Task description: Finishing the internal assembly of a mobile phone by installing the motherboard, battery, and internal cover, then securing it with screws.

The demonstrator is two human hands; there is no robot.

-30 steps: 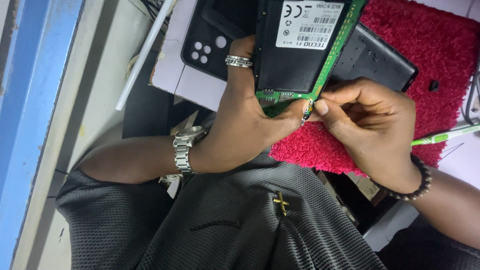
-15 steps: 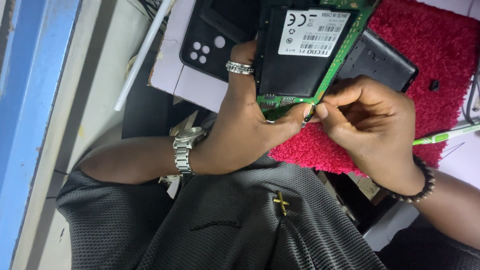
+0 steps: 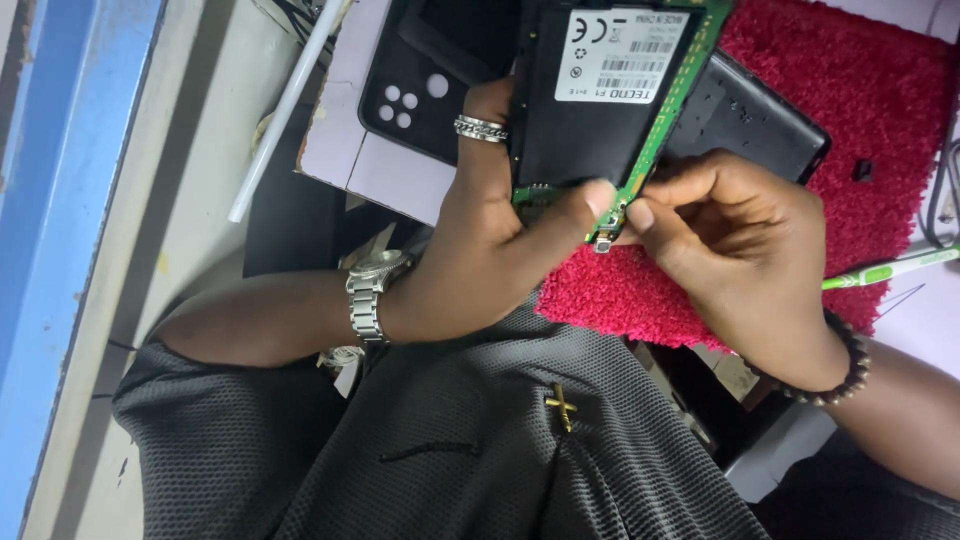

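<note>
My left hand (image 3: 500, 250) grips an opened phone body (image 3: 600, 100), black with a white label and a green circuit board along its edge. That hand wears a ring and a metal wristwatch (image 3: 372, 290). My right hand (image 3: 740, 250) pinches a small metal part (image 3: 606, 238) at the lower corner of the board, right beside my left thumb. A bead bracelet circles my right wrist. Both hands are over the near edge of a red fluffy mat (image 3: 860, 130).
A black phone back cover (image 3: 420, 80) with camera holes lies on a pale board at the upper left. Another black phone piece (image 3: 760, 120) rests on the mat. A green and white pen (image 3: 890, 268) and a small black bit (image 3: 862, 170) lie at the right.
The phone body has shifted slightly up and right in my left hand. My right fingers stay pinched at the board's lower corner.
</note>
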